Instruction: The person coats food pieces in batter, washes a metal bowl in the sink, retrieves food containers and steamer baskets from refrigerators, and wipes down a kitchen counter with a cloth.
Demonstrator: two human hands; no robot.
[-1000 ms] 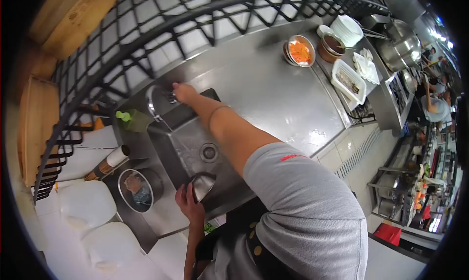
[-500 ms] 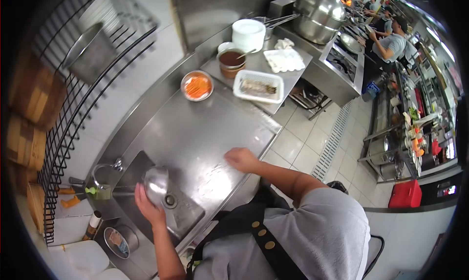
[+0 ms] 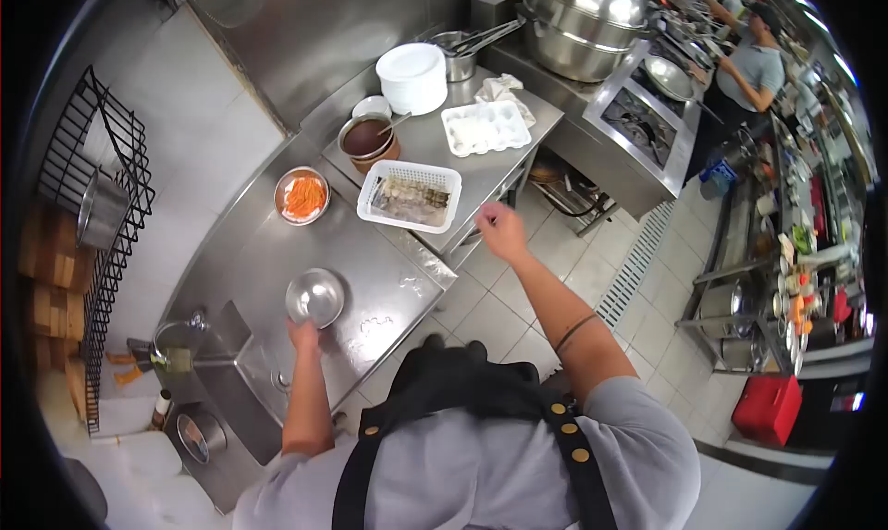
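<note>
My left hand [image 3: 303,334] holds a steel bowl [image 3: 315,298] by its near rim, over the steel counter right of the sink. Inside, the bowl looks shiny, with nothing visible in it. My right hand [image 3: 500,228] is in the air past the counter's edge, its fingers curled; whether anything is in them is hidden. Nearest to it stands a white basket [image 3: 366,197] with greyish, dark-edged food [image 3: 412,201]. A bowl of shredded orange food [image 3: 303,196] sits at the back of the counter.
Behind the basket are a pot of dark sauce [image 3: 366,137], stacked white plates [image 3: 412,77] and a white tray [image 3: 486,128]. A large steamer [image 3: 585,21] stands beside the stove [image 3: 640,123]. The sink [image 3: 219,382] is at the left. Another person [image 3: 754,72] stands beyond the stove.
The view has swung right. My left hand has carried the bowl from the sink to over the counter. My right hand has left the tap and moved out past the counter's edge.
</note>
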